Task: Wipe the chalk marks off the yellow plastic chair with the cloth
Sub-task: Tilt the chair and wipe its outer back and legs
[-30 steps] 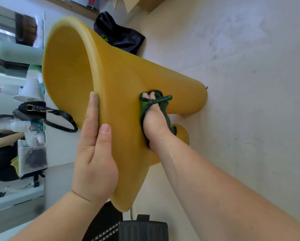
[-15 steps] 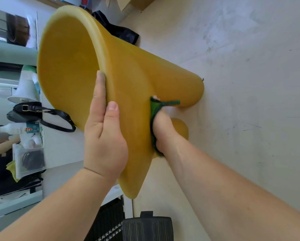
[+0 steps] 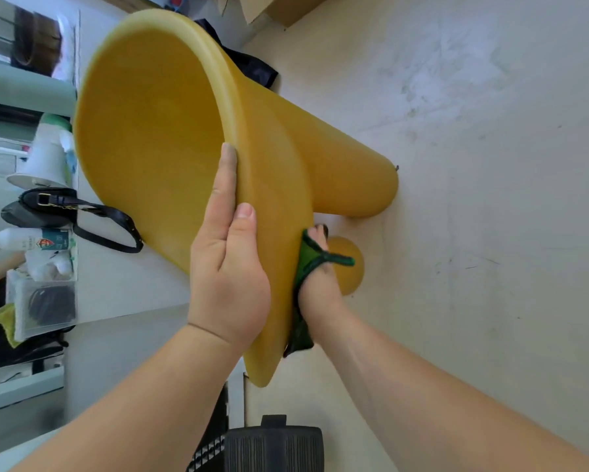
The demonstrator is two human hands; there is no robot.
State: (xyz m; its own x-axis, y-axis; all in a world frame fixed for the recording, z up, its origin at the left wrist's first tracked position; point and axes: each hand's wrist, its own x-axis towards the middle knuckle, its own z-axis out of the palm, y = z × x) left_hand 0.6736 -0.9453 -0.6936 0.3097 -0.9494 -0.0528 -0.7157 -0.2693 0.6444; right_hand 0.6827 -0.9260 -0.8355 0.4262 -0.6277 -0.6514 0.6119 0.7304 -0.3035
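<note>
The yellow plastic chair (image 3: 279, 185) filled the centre of the view and reached toward 11 o'clock. It was tilted, with one leg (image 3: 364, 185) pointing to 3 o'clock and its tip against the pale floor (image 3: 490, 216). A second leg tip (image 3: 351, 270) showed just behind the right hand.

The left hand (image 3: 228, 277) gripped the seat rim. The fingers lay along the inner face and the thumb (image 3: 243, 226) lay over the outer face.

The right hand (image 3: 320, 291), at 4 o'clock from the left, held the green cloth (image 3: 301, 332). The cloth was wrapped round the fingers and pressed flat against the outer face of the seat. Chalk marks could not be made out.

At 9 o'clock, a black bag (image 3: 47, 206) and a white spray bottle (image 3: 30, 238) stood close together. A dark garment (image 3: 255, 69) lay on the floor at 12 o'clock, behind the chair.
</note>
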